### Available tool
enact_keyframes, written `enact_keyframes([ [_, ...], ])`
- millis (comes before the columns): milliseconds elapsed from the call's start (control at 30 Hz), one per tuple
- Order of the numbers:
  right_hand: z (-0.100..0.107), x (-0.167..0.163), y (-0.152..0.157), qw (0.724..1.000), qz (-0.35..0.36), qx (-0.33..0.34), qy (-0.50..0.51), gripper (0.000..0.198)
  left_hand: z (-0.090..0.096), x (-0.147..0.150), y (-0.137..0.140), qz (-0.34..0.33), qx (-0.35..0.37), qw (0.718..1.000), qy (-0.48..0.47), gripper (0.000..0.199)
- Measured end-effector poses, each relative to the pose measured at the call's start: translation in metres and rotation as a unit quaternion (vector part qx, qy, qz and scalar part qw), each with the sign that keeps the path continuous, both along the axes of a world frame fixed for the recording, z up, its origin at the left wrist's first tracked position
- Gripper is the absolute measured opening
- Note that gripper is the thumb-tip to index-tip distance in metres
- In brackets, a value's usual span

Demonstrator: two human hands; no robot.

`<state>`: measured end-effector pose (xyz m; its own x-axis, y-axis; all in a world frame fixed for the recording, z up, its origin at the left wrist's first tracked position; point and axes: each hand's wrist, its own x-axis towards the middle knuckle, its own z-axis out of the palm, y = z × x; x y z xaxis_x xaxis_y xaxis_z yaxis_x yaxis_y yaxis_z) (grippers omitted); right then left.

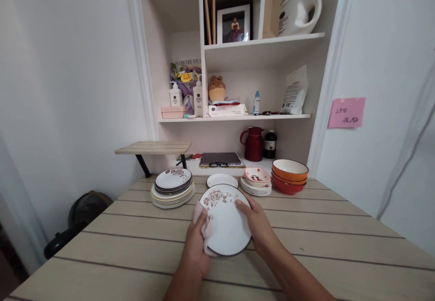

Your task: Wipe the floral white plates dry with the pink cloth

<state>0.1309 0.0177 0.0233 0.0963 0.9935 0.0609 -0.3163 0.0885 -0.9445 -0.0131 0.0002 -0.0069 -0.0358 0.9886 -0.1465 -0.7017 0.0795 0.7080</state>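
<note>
The left hand [197,244] and right hand [256,221] grip a dark-rimmed floral plate [227,228] between them, above the near middle of the table [129,242], its face tilted toward the wearer. The left fingers are closed around a pale pink cloth [207,233] and the plate's left edge, with the cloth between. The right fingers are closed on the opposite edge, thumb over the face, the others mostly hidden behind.

Farther left, dark-rimmed plates [173,179] with a floral top one sit on a stack of yellow-rimmed plates [172,201]. Behind the held plate lies a white plate [222,180], partly covered from view. To its right, a pink patterned bowl [257,174] tops a stack of small plates [256,190]; just beside stand nested orange and red bowls [288,177].

Beyond are eyeglasses [218,165] at the front of a dark, flat laptop-like slab [220,157], then a red jug [254,146] and a dark bottle [270,144] below the wall shelves [238,118].
</note>
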Motion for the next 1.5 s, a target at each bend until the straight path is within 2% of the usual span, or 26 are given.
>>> enact_keyframes([
  [133, -0.008, -0.006, 0.001, 0.998, -0.052, 0.022, 0.011, 0.066, -0.001, 0.001, -0.001, 0.002, -0.008, 1.000, 0.003, 0.052],
  [333, -0.018, -0.014, 0.002, 0.997, -0.061, 0.031, 0.035, 0.068, 0.000, 0.001, -0.002, 0.021, -0.009, 1.000, -0.007, 0.049],
  [400, -0.014, -0.011, 0.001, 0.999, -0.031, 0.004, 0.039, 0.069, 0.000, 0.002, -0.001, 0.048, -0.011, 0.999, -0.001, 0.050],
  [500, -0.002, -0.002, -0.002, 0.996, 0.048, -0.060, 0.039, 0.069, -0.001, 0.003, -0.001, 0.080, -0.008, 0.997, 0.005, 0.052],
  [733, 0.021, 0.019, -0.007, 0.975, 0.178, -0.117, 0.057, 0.060, 0.000, 0.002, -0.004, 0.043, 0.009, 0.999, 0.003, 0.055],
  [867, 0.024, 0.029, -0.004, 0.976, 0.194, -0.068, 0.066, 0.048, 0.000, 0.002, -0.006, 0.011, 0.008, 1.000, 0.024, 0.058],
  [1000, 0.027, 0.038, -0.005, 0.976, 0.212, -0.036, 0.045, 0.045, 0.005, 0.001, -0.009, -0.038, 0.015, 0.998, 0.049, 0.059],
  [1167, 0.032, 0.048, -0.010, 0.964, 0.256, -0.064, -0.045, 0.051, 0.007, 0.001, -0.013, -0.094, 0.015, 0.990, 0.104, 0.058],
  [1267, 0.033, 0.052, -0.010, 0.956, 0.268, -0.074, -0.097, 0.055, 0.007, 0.002, -0.014, -0.101, 0.020, 0.988, 0.116, 0.058],
  [1400, 0.029, 0.052, -0.008, 0.954, 0.271, -0.085, -0.091, 0.051, 0.007, 0.002, -0.014, -0.089, 0.026, 0.987, 0.128, 0.055],
  [1500, 0.026, 0.046, -0.006, 0.962, 0.247, -0.097, -0.065, 0.049, 0.007, 0.002, -0.013, -0.079, 0.020, 0.988, 0.130, 0.051],
])
